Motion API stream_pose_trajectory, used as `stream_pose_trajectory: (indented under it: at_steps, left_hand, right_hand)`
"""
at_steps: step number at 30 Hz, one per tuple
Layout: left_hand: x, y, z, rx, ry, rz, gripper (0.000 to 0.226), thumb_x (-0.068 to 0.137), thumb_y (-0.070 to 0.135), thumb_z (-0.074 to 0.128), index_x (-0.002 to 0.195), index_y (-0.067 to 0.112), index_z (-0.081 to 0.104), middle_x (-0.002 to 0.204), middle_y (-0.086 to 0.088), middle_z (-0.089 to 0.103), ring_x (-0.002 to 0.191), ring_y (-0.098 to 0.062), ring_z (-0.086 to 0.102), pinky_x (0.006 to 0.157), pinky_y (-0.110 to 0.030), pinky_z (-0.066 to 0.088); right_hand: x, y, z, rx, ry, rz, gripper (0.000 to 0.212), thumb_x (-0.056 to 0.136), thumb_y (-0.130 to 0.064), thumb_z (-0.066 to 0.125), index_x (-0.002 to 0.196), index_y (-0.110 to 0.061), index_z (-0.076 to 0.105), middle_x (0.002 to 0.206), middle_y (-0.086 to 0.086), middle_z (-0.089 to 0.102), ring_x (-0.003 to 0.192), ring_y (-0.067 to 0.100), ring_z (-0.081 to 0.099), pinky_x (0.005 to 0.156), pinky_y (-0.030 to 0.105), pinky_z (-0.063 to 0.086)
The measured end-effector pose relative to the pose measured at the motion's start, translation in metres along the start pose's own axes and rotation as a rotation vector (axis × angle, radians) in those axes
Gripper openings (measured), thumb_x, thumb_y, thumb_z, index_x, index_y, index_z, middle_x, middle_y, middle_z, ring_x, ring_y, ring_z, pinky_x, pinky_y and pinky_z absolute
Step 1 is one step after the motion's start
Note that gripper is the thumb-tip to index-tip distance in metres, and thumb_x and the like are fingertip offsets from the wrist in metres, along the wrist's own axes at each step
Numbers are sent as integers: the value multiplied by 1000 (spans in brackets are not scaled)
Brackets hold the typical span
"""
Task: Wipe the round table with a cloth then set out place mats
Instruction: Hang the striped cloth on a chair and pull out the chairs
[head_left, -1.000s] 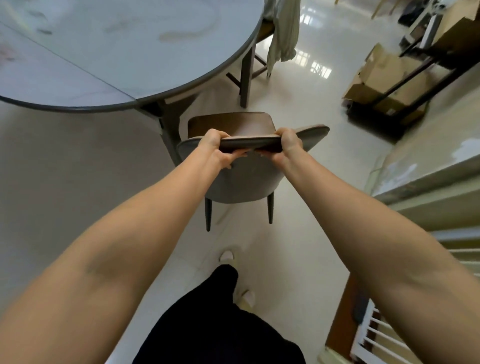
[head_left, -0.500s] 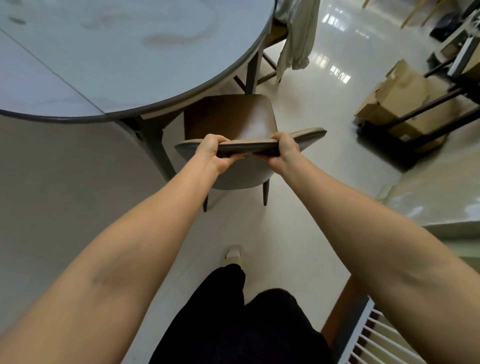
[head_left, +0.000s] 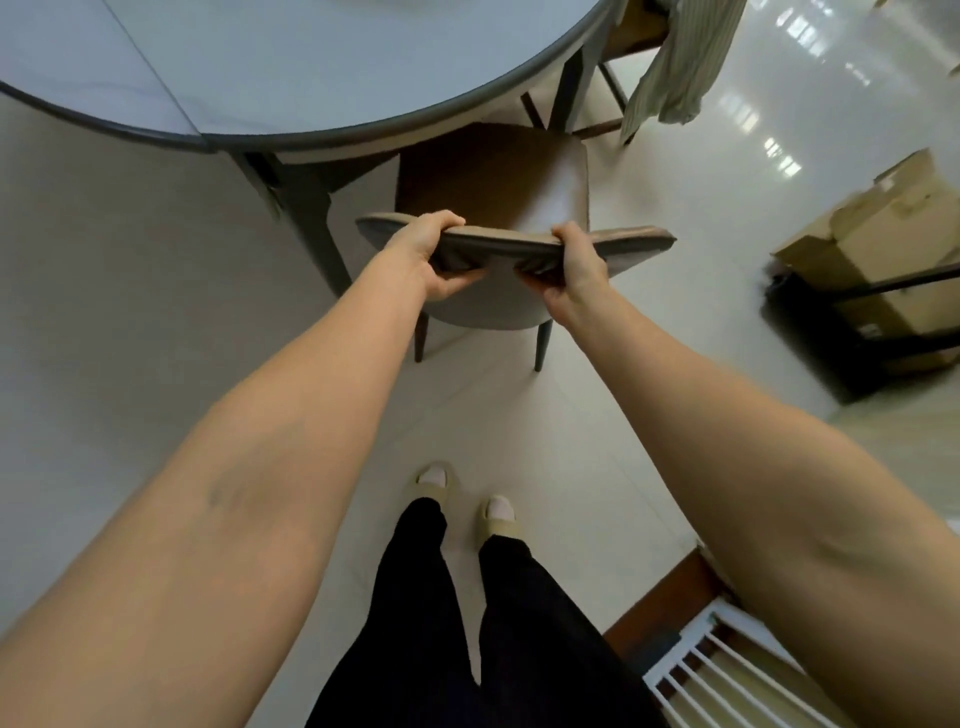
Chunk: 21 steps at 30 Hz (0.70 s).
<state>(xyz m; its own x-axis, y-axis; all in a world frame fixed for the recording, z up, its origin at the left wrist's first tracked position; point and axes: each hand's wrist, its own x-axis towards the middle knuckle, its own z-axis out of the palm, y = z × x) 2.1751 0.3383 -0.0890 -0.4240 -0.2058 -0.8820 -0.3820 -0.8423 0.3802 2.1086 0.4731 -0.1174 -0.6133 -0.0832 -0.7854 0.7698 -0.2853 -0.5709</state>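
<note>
The table fills the upper left of the frame, top bare, no cloth or mats visible. At centre my left hand and right hand each grip the chair backrest, probably steering its seat under the rim.

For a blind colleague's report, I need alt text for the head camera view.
A person's left hand and right hand grip the curved top edge of a brown upholstered chair, its seat partly under the round grey marble-look table. Cardboard boxes sit on the glossy floor at right.
</note>
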Motion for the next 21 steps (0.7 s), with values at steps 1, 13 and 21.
stream_pose_trajectory:
  at_steps: [1,13,21]
  left_hand:
    - [0,-3,-2,84,31,18,38,83,16,72,114,10,51,110,-20,58,95,-36,62,77,-50,58]
    - [-95,3,-148,1679,336,372,48,92,31,57,132,5,52,133,-15,55,119,-30,54,98,-36,46]
    - [-170,19,-355,1796,480,136,47,95,31,54,135,6,51,138,-12,51,117,-25,53,102,-35,43]
  right_hand:
    - [-1,0,-4,35,-11,-2,41,88,-15,63,124,-3,47,117,20,58,102,30,61,76,47,59]
    - [-80,79,41,-1391,-532,-149,30,100,-15,43,123,0,54,108,22,65,87,27,64,86,41,57]
    - [-138,178,161,-2087,-776,-391,11,93,-10,49,94,-3,57,87,16,61,72,28,59,66,36,51]
